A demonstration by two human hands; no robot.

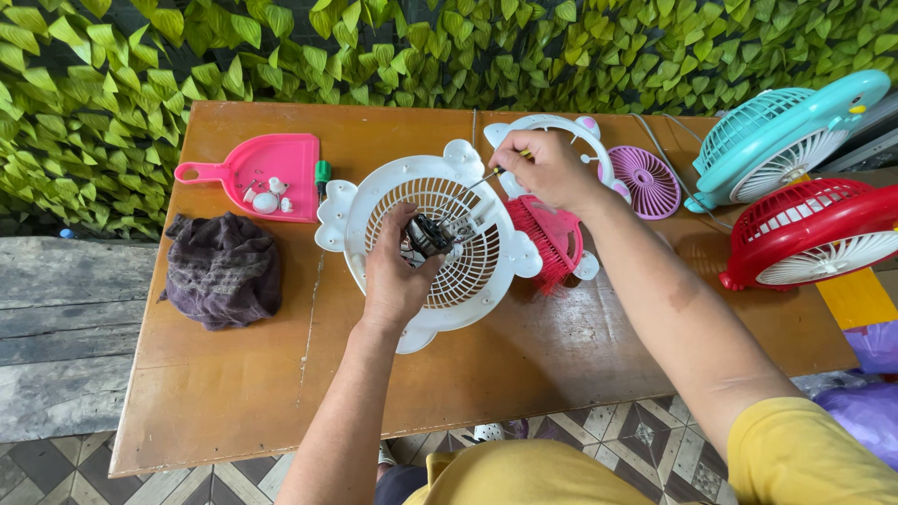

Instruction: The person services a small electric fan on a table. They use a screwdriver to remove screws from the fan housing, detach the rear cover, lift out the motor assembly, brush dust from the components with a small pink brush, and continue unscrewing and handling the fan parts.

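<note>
A white round fan housing with a slatted grille (pixel 374 201) lies flat on the brown wooden table (pixel 234 374). My left hand (pixel 398 276) rests on the grille and pinches a small dark motor part (pixel 430 234) at its centre. My right hand (pixel 547 168) grips a thin screwdriver (pixel 486 178) whose tip points down toward that part. A pink fan grille (pixel 552 238) and a white ring frame (pixel 552 123) lie just right of the housing, under my right hand.
A pink dustpan-shaped tray (pixel 290 154) with small white pieces and a green-handled tool (pixel 322 174) sit at the left, above a dark crumpled cloth (pixel 223 269). A purple fan blade (pixel 645 180), a teal fan (pixel 781 136) and a red fan (pixel 809 234) stand at the right. Leafy wall behind.
</note>
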